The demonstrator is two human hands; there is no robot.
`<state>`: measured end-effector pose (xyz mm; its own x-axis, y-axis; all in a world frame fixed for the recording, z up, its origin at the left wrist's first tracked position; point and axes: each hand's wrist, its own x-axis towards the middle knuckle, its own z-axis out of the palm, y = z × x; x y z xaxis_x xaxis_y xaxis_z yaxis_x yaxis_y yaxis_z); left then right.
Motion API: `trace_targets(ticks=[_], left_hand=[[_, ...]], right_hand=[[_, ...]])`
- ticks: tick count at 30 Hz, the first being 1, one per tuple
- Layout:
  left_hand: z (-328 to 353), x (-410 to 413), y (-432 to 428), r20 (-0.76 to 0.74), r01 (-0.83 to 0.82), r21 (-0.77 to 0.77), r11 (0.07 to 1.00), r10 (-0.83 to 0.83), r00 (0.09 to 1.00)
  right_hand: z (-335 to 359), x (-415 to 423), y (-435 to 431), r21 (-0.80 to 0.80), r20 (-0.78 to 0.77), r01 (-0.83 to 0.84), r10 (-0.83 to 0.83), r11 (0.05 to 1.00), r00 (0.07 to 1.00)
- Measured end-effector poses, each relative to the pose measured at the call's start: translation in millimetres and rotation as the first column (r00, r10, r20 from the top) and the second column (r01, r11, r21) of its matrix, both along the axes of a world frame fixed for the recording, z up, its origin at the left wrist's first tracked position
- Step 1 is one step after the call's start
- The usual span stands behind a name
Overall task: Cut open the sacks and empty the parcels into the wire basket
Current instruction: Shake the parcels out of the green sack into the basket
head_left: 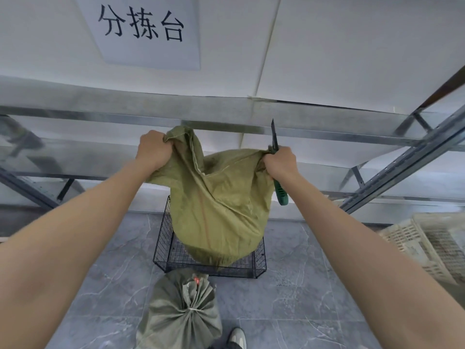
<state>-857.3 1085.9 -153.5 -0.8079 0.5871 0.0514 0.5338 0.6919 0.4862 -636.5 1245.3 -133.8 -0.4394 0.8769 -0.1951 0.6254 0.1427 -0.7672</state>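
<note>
**Left hand** (153,149): raised, clenched on one bunched upper corner of the green sack (219,205).

**Right hand** (280,163): fist closed round the opposite corner and, in the same grip, a green-handled knife (281,195), blade pointing up and away.

**Green sack:** hangs bulging between the hands, its lower end down inside the wire basket (163,238). No parcels show, and the opening is hidden.

**Wire basket:** black, on the floor (314,285), directly under the sack.

**Second sack** (181,311): neck tied, uncut, on the floor just in front of the basket.

**Crate** (427,243): pale plastic, well apart at right.

**Handling note (judgement):** lift both corners evenly and shake. Keep the lower end within the basket's walls so the contents drop straight in. Hold the blade clear of the fabric and the other forearm.
</note>
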Motion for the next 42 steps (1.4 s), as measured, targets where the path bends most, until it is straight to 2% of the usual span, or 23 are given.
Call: trace_targets(ticks=[3, 5, 8, 11, 13, 15, 18, 20, 22, 25, 28, 30, 35, 42], left_hand=[[-3.6, -1.3, 1.7, 0.032, 0.004, -0.017, 1.000, -0.004, 0.999], [-0.6, -0.7, 2.0, 0.031, 0.000, -0.002, 1.000, 0.000, 1.000], [16.0, -2.4, 4.0, 0.014, -0.095, 0.161, 0.982, 0.094, 0.995], [42.5, -9.0, 5.8, -0.049, -0.188, 0.353, 0.917, 0.219, 0.975], [55.7, -10.5, 7.5, -0.110, -0.205, 0.406, 0.890, 0.271, 0.956], [57.2, -11.5, 10.4, -0.074, -0.198, 0.342, 0.919, 0.236, 0.969], [42.7, -14.4, 10.2, 0.122, -0.111, 0.028, 0.993, 0.107, 0.987], [32.6, -15.2, 4.4, 0.165, -0.065, -0.077, 0.995, 0.077, 0.983], [31.8, -14.8, 0.1, 0.133, -0.046, -0.083, 0.995, 0.057, 0.989], [42.6, -13.6, 2.0, 0.030, -0.053, 0.045, 0.998, 0.051, 0.998], [63.8, -13.0, 3.8, -0.126, -0.126, 0.269, 0.955, 0.164, 0.978], [71.7, -11.6, 5.8, -0.162, -0.150, 0.367, 0.918, 0.222, 0.962], [74.3, -6.5, 7.3, -0.142, -0.142, 0.385, 0.912, 0.210, 0.967], [93.4, -20.2, 4.4, -0.162, -0.205, 0.517, 0.831, 0.330, 0.930]], right_hand=[[0.9, 1.7, -1.5, -0.006, 0.003, -0.005, 0.005, 1.000, 1.000], [4.6, 3.6, -0.7, 0.023, -0.033, 0.049, -0.048, 0.999, 0.998], [20.1, 5.3, 5.9, 0.078, -0.174, 0.179, -0.163, 0.981, 0.971], [46.7, 1.1, 10.7, 0.131, -0.352, 0.242, -0.183, 0.961, 0.918], [56.7, -4.0, 12.8, 0.160, -0.416, 0.270, -0.184, 0.949, 0.891], [55.7, -7.8, 13.5, 0.145, -0.333, 0.211, -0.153, 0.967, 0.930], [42.3, -10.2, 10.7, 0.032, -0.084, 0.045, -0.042, 0.998, 0.996], [34.5, -8.5, 9.5, 0.030, -0.054, 0.055, -0.053, 0.998, 0.997], [34.3, -8.8, 7.4, 0.026, -0.077, 0.073, -0.071, 0.997, 0.994], [44.8, -9.3, 5.4, 0.055, -0.148, 0.111, -0.102, 0.992, 0.984], [65.3, -11.0, 2.1, 0.146, -0.332, 0.233, -0.174, 0.962, 0.927], [74.8, -12.1, 0.4, 0.183, -0.432, 0.284, -0.182, 0.941, 0.883], [79.0, -11.7, -1.3, 0.195, -0.372, 0.197, -0.113, 0.961, 0.921], [102.8, -11.1, 6.4, 0.248, -0.534, 0.281, -0.111, 0.927, 0.838]])
